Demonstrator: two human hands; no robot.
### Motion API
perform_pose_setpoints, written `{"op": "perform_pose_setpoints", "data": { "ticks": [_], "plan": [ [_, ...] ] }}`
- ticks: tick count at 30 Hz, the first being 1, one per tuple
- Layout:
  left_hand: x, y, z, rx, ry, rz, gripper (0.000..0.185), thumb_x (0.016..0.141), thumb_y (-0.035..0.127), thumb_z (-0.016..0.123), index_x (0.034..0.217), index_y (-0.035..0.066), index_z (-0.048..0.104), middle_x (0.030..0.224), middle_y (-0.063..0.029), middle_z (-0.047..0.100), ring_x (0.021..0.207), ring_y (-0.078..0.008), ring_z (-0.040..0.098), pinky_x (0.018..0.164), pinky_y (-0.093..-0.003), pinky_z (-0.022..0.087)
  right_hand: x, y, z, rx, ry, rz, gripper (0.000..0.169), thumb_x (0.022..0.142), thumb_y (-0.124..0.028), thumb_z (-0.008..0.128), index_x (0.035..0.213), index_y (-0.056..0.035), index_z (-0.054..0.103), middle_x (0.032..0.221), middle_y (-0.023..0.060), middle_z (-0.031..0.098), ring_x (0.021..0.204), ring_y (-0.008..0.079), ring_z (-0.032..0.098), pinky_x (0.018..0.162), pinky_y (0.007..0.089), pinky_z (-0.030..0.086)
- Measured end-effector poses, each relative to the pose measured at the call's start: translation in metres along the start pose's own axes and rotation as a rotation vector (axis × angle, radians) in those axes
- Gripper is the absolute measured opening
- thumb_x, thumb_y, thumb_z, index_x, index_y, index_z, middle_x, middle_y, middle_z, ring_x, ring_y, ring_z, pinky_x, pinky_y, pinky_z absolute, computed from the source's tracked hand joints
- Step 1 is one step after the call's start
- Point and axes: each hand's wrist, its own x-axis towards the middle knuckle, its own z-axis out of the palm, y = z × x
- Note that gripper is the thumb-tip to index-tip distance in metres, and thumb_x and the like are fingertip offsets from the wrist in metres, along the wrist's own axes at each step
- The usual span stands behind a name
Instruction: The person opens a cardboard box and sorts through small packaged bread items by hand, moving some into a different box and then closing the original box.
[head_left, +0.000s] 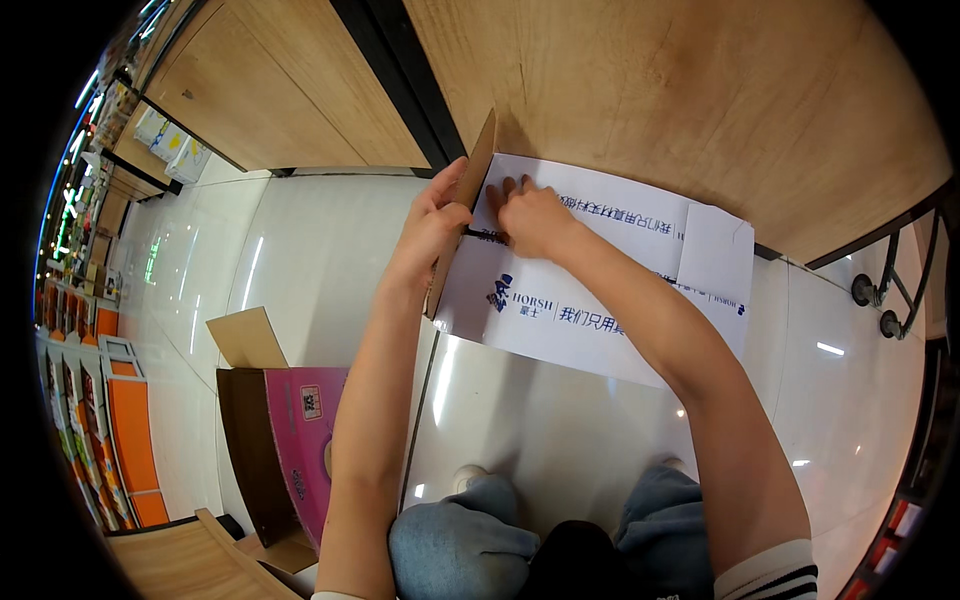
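A white cardboard carton (480, 292) with blue printing lies on the tiled floor against a wooden cabinet. One flap (478, 161) stands up at its left end, brown on its outer side. My left hand (435, 225) grips this flap, with the thumb over its edge. Just inside the flap, my right hand (529, 214) presses with bent fingers on the carton's white top, near the dark slit between two panels. Nothing else shows in the right hand. A white flap (716, 244) lies at the carton's right end.
An open pink carton (300, 435) with a brown inside stands to the lower left. Wooden cabinets (675, 97) rise along the far side. Metal legs with wheels (889, 300) stand at the right. Orange shelving with packages (135, 427) is at far left, and a wooden edge (187, 555) lies below it.
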Motion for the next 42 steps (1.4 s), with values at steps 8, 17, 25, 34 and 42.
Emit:
{"op": "perform_pose_setpoints", "data": {
  "ticks": [8,17,25,34,42],
  "plan": [
    [0.002,-0.004,-0.013,-0.057,-0.039,-0.008,0.071,0.075,-0.002,0.050,0.145,0.001,0.039,0.148,-0.0150,0.040,0.135,-0.0223,0.040,0.106,-0.0286,0.033,-0.007,-0.022,0.010,-0.107,0.193,-0.015,0.036,0.077,-0.011,0.064,0.109,0.0040,0.058,0.099,0.0179,0.062,0.085,0.0326,0.062,0.070,0.0441,0.053],
    [0.004,-0.016,-0.018,-0.093,-0.008,0.061,0.066,0.075,-0.005,0.044,0.141,0.001,0.046,0.133,-0.0084,0.056,0.118,-0.0158,0.053,0.097,-0.0243,0.040,0.016,0.002,-0.017,0.151,0.031,0.132,0.037,0.077,-0.013,0.064,0.111,0.0008,0.064,0.107,0.0250,0.065,0.101,0.0373,0.062,0.079,0.0507,0.051],
    [-0.022,-0.011,-0.009,0.206,0.085,0.152,0.064,0.075,-0.008,0.039,0.137,-0.001,0.049,0.132,-0.0122,0.059,0.121,-0.0205,0.055,0.101,-0.0265,0.040,0.026,0.091,-0.042,1.021,-0.040,0.131,0.035,0.087,-0.004,0.056,0.122,0.0002,0.060,0.110,0.0108,0.069,0.095,0.0179,0.063,0.078,0.0313,0.050],
    [-0.066,-0.062,0.075,0.965,0.190,0.473,0.073,0.069,-0.017,0.049,0.140,0.001,0.042,0.144,-0.0257,0.041,0.133,-0.0415,0.040,0.109,-0.0490,0.035,-0.001,0.083,-0.047,1.356,0.164,0.539,0.040,0.080,0.001,0.050,0.119,0.0029,0.061,0.115,0.0132,0.067,0.101,0.0187,0.063,0.078,0.0305,0.051],
    [-0.074,-0.089,0.074,1.023,0.115,0.552,0.066,0.076,-0.008,0.057,0.139,0.002,0.044,0.146,-0.0223,0.040,0.134,-0.0410,0.039,0.107,-0.0576,0.033,0.002,0.084,-0.018,1.164,0.383,0.479,0.031,0.077,0.002,0.055,0.105,0.0026,0.067,0.097,0.0143,0.072,0.091,0.0191,0.068,0.078,0.0292,0.053]
  ]
}}
